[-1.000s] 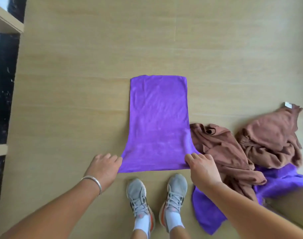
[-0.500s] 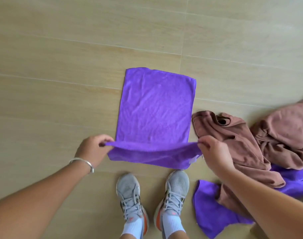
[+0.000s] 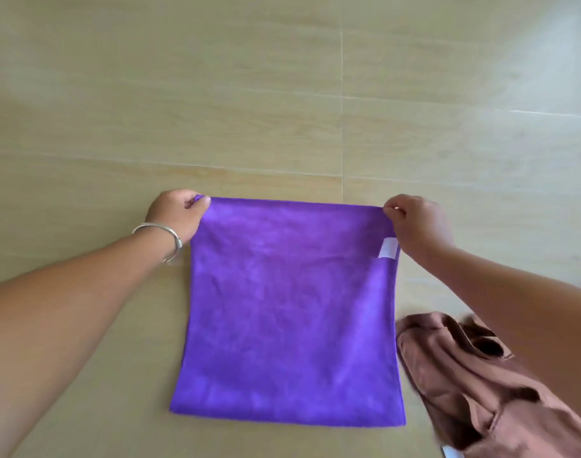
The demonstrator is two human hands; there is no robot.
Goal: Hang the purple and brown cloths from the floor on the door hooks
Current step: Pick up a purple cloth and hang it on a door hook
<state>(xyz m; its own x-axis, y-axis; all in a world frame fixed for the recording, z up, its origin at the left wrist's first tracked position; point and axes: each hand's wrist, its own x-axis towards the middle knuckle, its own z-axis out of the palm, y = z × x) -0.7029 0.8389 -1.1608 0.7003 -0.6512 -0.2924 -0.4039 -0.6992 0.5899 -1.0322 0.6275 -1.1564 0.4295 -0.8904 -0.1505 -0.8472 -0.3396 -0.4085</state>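
Observation:
A purple cloth [image 3: 289, 312] lies folded on the tan floor in the middle of the head view, with a white tag near its far right corner. My left hand [image 3: 178, 213] pinches the far left corner of the folded edge. At the far right corner my right hand [image 3: 414, 223] pinches the same edge. A crumpled brown cloth [image 3: 474, 388] lies on the floor to the right of the purple cloth, partly hidden under my right forearm.
The tan wood-look floor [image 3: 282, 94] stretches bare beyond the cloth and to its left. No door or hooks are in view. A silver bangle [image 3: 163, 236] sits on my left wrist.
Both hands lifted the near edge of the purple cloth and carried it forward over the far edge, folding the cloth in half. My view moved closer and my shoes left the frame.

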